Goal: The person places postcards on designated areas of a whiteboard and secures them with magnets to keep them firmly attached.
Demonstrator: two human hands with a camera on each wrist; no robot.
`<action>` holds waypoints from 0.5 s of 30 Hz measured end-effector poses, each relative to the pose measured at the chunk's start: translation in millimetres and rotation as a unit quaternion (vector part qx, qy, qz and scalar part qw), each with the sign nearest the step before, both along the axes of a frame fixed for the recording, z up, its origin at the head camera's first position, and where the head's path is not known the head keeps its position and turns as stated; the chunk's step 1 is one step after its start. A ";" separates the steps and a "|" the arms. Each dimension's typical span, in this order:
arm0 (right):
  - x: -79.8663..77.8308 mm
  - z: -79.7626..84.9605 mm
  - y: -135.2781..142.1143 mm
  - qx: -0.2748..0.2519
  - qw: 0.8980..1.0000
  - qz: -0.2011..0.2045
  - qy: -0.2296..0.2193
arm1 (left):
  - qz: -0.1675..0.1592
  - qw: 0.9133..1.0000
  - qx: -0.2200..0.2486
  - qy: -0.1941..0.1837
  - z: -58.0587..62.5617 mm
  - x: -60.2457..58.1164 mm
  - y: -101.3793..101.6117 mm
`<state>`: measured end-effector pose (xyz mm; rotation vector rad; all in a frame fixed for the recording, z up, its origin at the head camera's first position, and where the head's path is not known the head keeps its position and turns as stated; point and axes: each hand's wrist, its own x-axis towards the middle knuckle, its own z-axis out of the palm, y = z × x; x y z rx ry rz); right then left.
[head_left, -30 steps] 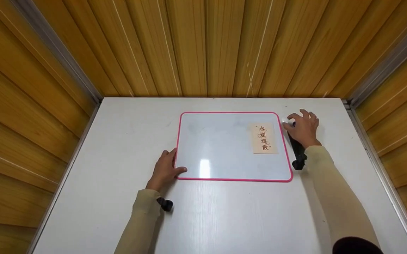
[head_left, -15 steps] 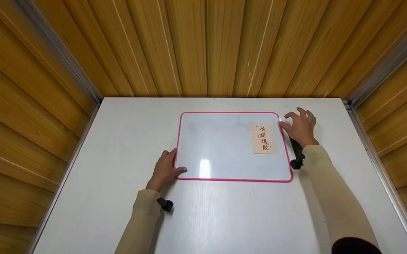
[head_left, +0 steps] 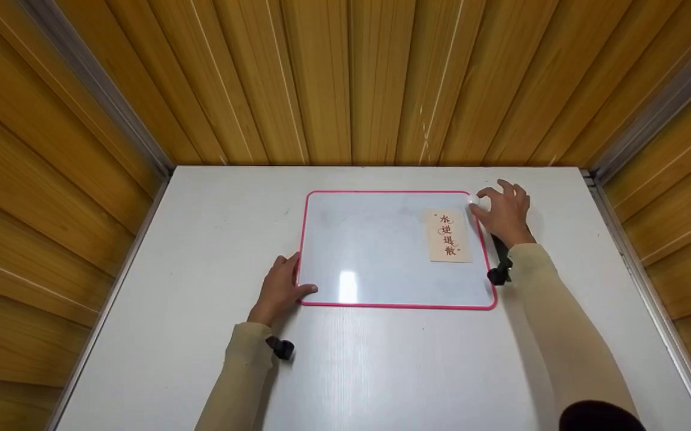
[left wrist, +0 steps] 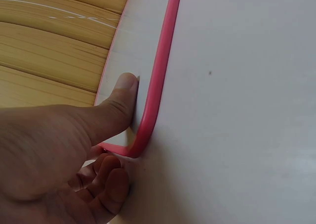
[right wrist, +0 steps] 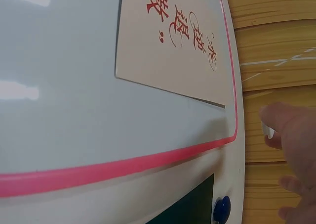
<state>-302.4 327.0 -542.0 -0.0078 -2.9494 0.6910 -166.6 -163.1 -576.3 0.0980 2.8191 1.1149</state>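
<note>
A whiteboard (head_left: 375, 251) with a pink rim lies flat on the white table. A cream card (head_left: 448, 239) with red characters lies on its right part. My left hand (head_left: 280, 289) grips the board's near left corner, thumb on its face and fingers at the outer edge. In the left wrist view, the fingertips (left wrist: 116, 185) curl beside the pink rim. My right hand (head_left: 505, 214) pinches a small white round magnet (right wrist: 267, 130) between thumb and index finger, at the board's far right corner. Its other fingers are spread.
To the right of the board lies a dark flat piece (right wrist: 190, 204), partly under my right forearm in the head view. Beside it sits a blue round magnet (right wrist: 222, 210). Wood-patterned walls (head_left: 351, 84) enclose the table (head_left: 219, 239) at the back and both sides.
My right hand has moved left and slightly away from me, bringing the white magnet from beside the board to its far right corner. The left hand, board and card stay put.
</note>
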 end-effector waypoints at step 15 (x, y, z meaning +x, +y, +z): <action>-7.1 1.3 -22.4 -0.015 1.000 0.005 -0.005 | 0.000 1.000 -0.004 0.002 -2.7 -1.5 -0.9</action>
